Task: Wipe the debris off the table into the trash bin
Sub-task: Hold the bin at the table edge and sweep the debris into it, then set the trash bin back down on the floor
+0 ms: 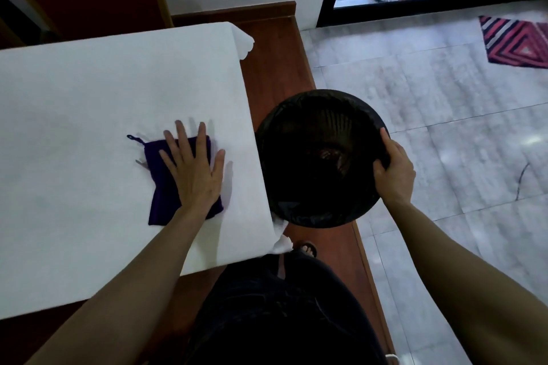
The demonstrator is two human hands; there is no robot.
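Observation:
A table under a white cover (89, 92) fills the left of the head view. On it, near the right edge, lies a dark purple cloth (160, 187). My left hand (194, 169) presses flat on the cloth with its fingers spread. A round black trash bin (311, 133), lined with a dark bag, is held just off the table's right edge. My right hand (393, 172) grips the bin's right rim. Something dark red shows at the bin's bottom. I see no debris on the white cover.
A brown wooden platform (275, 62) runs beside the table under the bin. Grey tiled floor (444, 98) spreads to the right, with a red striped mat (516, 41) at the far right. A glass door with shoes behind it is at the top right. My sandalled foot (307, 247) shows below the bin.

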